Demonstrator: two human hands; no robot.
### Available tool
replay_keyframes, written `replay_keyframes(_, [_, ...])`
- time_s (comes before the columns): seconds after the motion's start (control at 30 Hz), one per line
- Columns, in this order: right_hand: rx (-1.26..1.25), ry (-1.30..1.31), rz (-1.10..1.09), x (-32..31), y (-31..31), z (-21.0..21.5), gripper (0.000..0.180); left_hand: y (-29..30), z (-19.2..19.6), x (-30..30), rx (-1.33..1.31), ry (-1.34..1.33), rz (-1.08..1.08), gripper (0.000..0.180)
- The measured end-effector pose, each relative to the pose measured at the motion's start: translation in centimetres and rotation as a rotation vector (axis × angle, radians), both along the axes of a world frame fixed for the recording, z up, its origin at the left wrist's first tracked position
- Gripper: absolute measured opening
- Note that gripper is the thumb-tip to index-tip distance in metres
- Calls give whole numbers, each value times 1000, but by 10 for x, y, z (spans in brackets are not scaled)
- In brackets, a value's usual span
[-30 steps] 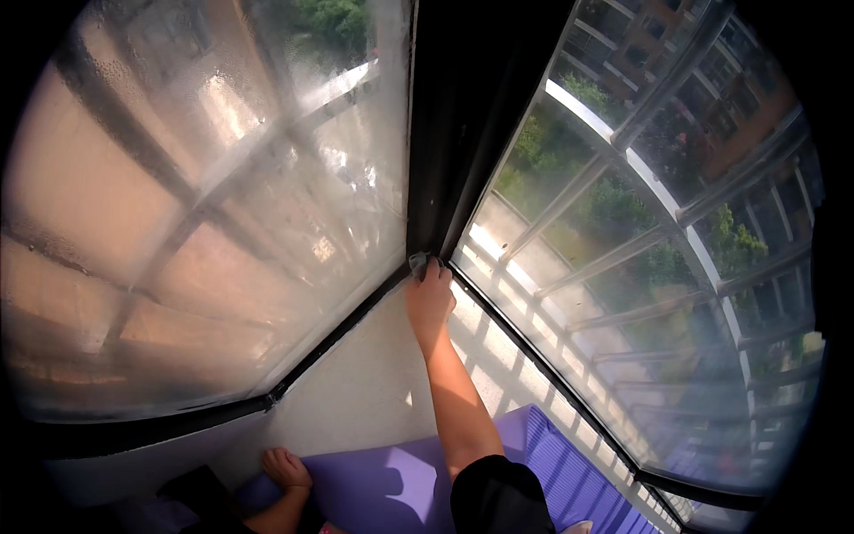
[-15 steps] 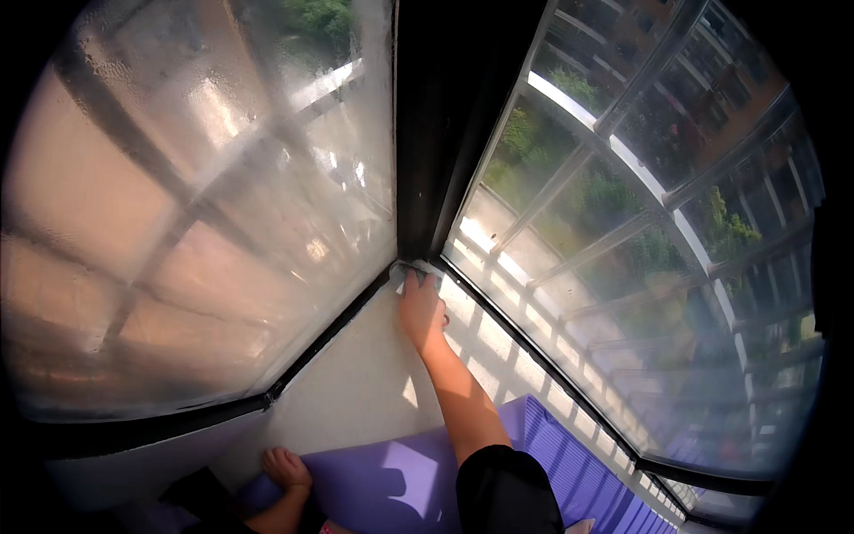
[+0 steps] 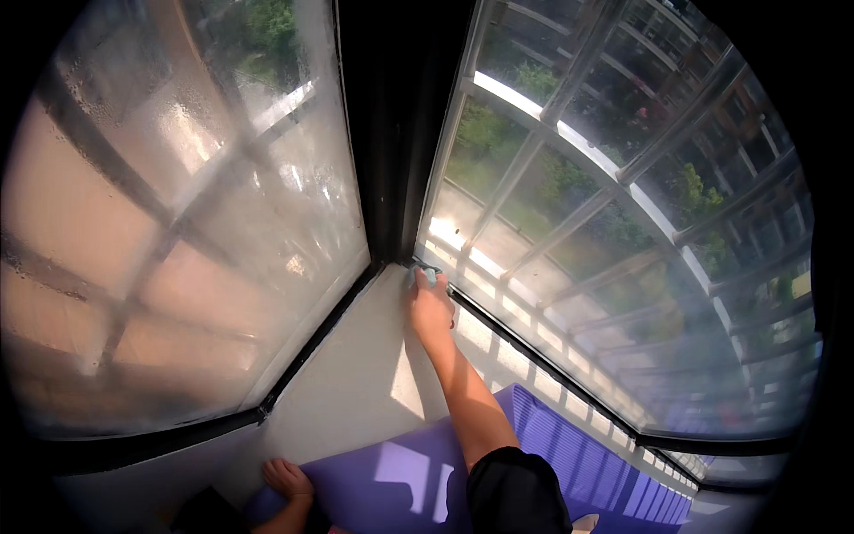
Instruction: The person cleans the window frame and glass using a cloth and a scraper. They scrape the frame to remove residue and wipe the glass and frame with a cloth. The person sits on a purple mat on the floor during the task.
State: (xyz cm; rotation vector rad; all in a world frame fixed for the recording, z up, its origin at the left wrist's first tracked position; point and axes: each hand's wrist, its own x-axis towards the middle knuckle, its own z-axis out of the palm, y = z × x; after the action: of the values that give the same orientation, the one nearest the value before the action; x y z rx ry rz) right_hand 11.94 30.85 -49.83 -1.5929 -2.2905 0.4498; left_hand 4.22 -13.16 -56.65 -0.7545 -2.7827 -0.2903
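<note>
Since a second ago the right hand has kept to the same corner, shifting only slightly along the foot of the glass, with the outstretched arm still reaching forward from the lower edge. That hand presses down on a small grey-blue crumpled cloth, of which only a scrap shows past the fingertips; the fingers lie curled over it, grasping it against the surface right where the pale grey stone-like window ledge meets the black vertical corner post and the black lower frame rail of the right-hand pane. The cloth sits in the far corner of the ledge, touching the rail, just beside the base of the post. On the left, a large fogged, streaky glass pane rises from its own dark frame; on the right, a clearer curved glass pane looks out through white metal bars onto green trees and buildings. Sunlight throws bright stripes across the ledge beside the forearm. Nearer the lower edge, a purple ribbed foam mat lies across the ledge beneath the arm. The left hand rests at the mat's near left corner, fingers curled over its edge and gripping it, well apart from the right hand. A black short sleeve covers the right upper arm.
</note>
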Motion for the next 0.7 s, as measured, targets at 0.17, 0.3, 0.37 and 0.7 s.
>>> replay_keyframes(0.17, [-172, -424, 91, -34, 24, -27, 38, 4, 5, 1, 30, -16, -18, 16])
replay_keyframes(0.3, [-380, -444, 58, -28, 34, -4, 35, -4, -5, 4, -30, -46, 44, 16])
replay_keyframes(0.37, [-234, -470, 124, -38, 28, -11, 35, -1, -2, 1, -36, -14, 31, 16])
replay_keyframes(0.7, [-215, -434, 141, 70, -3, -10, 28, -3, 2, 6, -31, 3, -10, 16])
